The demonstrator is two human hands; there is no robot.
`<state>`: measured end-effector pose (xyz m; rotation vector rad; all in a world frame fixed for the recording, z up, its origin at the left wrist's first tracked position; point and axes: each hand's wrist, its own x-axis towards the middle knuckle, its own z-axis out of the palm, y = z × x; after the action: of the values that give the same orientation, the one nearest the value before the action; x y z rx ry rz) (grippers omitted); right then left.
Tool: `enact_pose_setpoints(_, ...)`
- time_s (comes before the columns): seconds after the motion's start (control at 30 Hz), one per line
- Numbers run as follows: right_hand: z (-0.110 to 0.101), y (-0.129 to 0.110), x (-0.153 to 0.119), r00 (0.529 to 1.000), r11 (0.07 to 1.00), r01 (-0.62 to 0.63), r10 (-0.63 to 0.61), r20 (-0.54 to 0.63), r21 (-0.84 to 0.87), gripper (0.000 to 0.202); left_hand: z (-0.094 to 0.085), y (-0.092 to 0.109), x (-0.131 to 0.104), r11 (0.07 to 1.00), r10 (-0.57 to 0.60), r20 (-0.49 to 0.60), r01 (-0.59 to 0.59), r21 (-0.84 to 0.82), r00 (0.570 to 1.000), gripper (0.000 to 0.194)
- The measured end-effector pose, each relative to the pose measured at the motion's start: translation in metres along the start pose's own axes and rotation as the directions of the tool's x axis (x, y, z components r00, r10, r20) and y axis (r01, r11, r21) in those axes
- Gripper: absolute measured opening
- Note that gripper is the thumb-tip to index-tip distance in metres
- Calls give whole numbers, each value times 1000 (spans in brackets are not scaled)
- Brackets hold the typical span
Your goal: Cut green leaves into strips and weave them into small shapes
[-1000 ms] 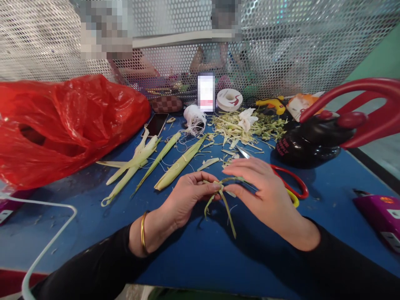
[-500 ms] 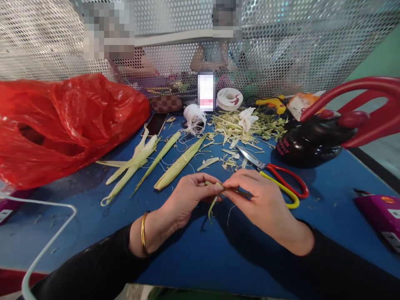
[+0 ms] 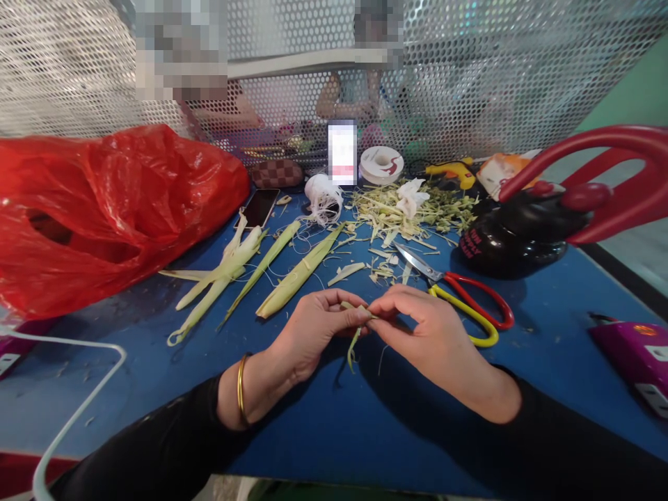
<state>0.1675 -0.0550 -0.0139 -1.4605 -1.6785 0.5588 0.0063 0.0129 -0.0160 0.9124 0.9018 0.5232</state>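
Note:
My left hand (image 3: 319,328), with a gold bangle at the wrist, pinches a narrow green corn husk strip (image 3: 353,348) between thumb and fingers. One curled end of the strip dangles below the fingertips. My right hand (image 3: 435,344) is closed at the same strip, its thumb and forefinger meeting the left fingertips. A fine thread hangs below the right fingers. Left of the hands lie pale corn husks (image 3: 300,278) with thread around them. Scissors (image 3: 443,277) with one red and one yellow handle lie open just beyond my right hand.
Husk scraps (image 3: 401,212) are heaped at the back beside a white spool (image 3: 382,165), loose white thread (image 3: 322,198) and a lit phone (image 3: 342,153). A red plastic bag (image 3: 120,216) fills the left; a black bottle (image 3: 514,233) stands right. Purple power strips (image 3: 629,355) flank the table.
The dark length of strip that stuck out under my right fingers no longer shows. Both hands stay in nearly the same place, fingertips together.

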Motion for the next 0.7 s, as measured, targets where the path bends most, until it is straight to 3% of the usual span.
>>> enact_pose_setpoints(0.13, 0, 0, 0, 1000, 1000, 19, -19, 22, -19, 10, -1, -1, 1, 1000, -11, 4, 11, -4, 1000, 28)
enact_pose_setpoints(0.27, 0, 0, -2, 996, 996, 75, -77, -39, -53, 8, -2, 0, 1, 1000, -10, 36, 11, -19, 999, 28)
enact_pose_setpoints(0.43, 0, 2, -4, 973, 970, 186, -204, -109, -156, 6, -4, 1, 0, 999, -2, 144, 8, -36, 990, 28)
enact_pose_setpoints(0.57, -1, 3, -3, 976, 973, 171, -189, -109, -152, 6, -4, 2, -1, 999, -8, 194, 16, -38, 981, 28)
enact_pose_setpoints(0.7, -1, 3, -3, 980, 978, 159, -173, -98, -133, 6, -3, 3, -1, 999, -23, 144, 28, -32, 989, 26)
